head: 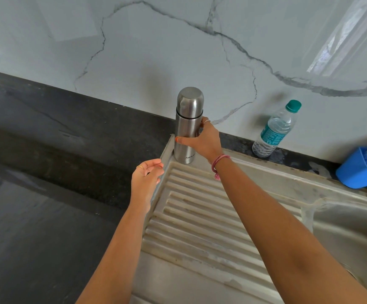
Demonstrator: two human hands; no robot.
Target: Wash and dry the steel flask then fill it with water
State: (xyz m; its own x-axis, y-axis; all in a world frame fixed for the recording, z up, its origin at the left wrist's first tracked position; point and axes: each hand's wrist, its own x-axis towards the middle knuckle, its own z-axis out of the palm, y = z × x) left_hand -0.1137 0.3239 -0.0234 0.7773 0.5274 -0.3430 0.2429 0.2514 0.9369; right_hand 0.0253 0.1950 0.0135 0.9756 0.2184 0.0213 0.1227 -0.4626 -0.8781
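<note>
Nearest me, both forearms reach out over the ribbed draining board [202, 218] of the sink [353, 229], whose bowl opens at the lower right. My left hand [147, 180] hovers just over the board's left edge, fingers loosely curled and holding nothing, short of the flask. My right hand [202, 140] is wrapped round the middle of the steel flask [188, 126], thumb across the front, fingers behind. The flask stands upright at the far left corner of the board, close to the marble wall [156, 51], with its cap [190, 102] on. Whether the base is bearing on the board or just lifted, I cannot tell.

As I judge it, the step in hand is taking up the flask to open it for washing. To do that well, I would keep the right hand's hold low and firm on the body, bring the left hand onto the cap, and twist it off with the flask kept upright, then carry it right to the bowl.

Further along the dark counter [57, 139], a plastic water bottle [274, 130] with a green top stands against the wall, and a blue tub [358, 170] sits at the right edge.
</note>
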